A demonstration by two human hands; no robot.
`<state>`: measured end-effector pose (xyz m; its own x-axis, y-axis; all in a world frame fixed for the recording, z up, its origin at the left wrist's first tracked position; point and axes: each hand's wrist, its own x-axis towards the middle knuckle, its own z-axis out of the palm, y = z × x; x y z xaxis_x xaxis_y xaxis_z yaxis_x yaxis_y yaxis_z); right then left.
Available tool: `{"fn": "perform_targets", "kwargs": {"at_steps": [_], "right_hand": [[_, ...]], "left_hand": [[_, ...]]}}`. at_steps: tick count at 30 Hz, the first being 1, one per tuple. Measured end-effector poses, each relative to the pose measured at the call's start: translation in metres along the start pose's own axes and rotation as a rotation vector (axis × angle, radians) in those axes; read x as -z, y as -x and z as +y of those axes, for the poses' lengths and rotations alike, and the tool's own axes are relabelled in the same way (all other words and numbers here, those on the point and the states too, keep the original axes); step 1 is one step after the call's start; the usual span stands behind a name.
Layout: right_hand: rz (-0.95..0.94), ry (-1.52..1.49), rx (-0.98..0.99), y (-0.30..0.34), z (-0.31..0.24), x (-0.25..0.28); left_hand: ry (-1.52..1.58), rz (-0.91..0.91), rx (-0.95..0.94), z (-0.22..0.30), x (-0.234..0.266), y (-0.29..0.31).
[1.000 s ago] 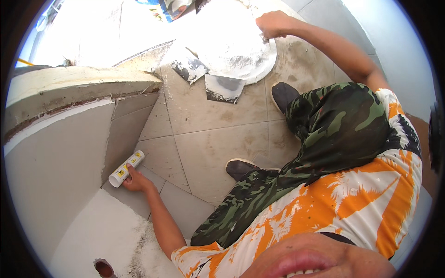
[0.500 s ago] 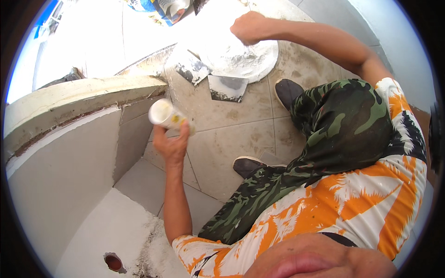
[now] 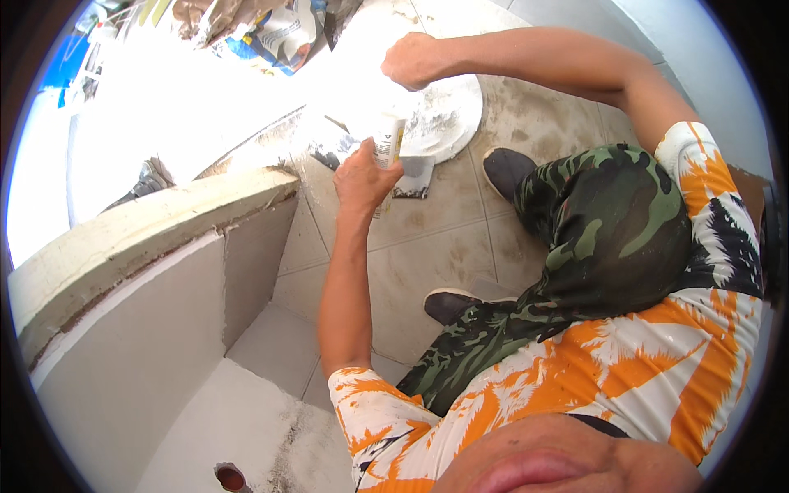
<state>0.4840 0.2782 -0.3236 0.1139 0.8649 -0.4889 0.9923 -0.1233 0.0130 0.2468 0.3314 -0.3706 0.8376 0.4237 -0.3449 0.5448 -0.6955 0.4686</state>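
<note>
My left hand (image 3: 364, 182) is wrapped around a white cup (image 3: 389, 148) with printing on its side, held over the near edge of a round mass of white powder (image 3: 448, 123) on the floor. My right hand (image 3: 411, 62) is closed in a fist above the powder's far side. Glare hides whatever it may hold. Just beyond and below the cup lies a flat, four-sided grey piece (image 3: 415, 176) with a dark, rough edge. Another such piece (image 3: 325, 152) lies partly behind my left hand.
A low wall with a pale ledge (image 3: 164, 205) runs along the left. My shoes (image 3: 509, 171) stand on the stained tiled floor (image 3: 436, 255). Crumpled printed bags (image 3: 279, 37) lie at the far left. A round hole (image 3: 230, 476) opens in the surface at the lower left.
My left hand has carried the cup right and away from me to the powder, tilting it. My right fist has shifted slightly left. The view has also shifted a little.
</note>
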Motion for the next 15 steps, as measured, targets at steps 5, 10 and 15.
{"fn": "perform_targets", "kwargs": {"at_steps": [5, 10, 15], "right_hand": [[-0.085, 0.032, -0.027, 0.007, 0.006, 0.006], [-0.108, 0.002, -0.076, 0.007, 0.006, 0.017], [-0.121, -0.073, -0.076, 0.005, 0.019, -0.001]], "left_hand": [[-0.092, -0.184, 0.035, 0.011, -0.001, -0.025], [-0.121, -0.212, 0.051, 0.009, 0.0, -0.036], [0.031, -0.029, 0.016, -0.009, -0.005, -0.015]]}}
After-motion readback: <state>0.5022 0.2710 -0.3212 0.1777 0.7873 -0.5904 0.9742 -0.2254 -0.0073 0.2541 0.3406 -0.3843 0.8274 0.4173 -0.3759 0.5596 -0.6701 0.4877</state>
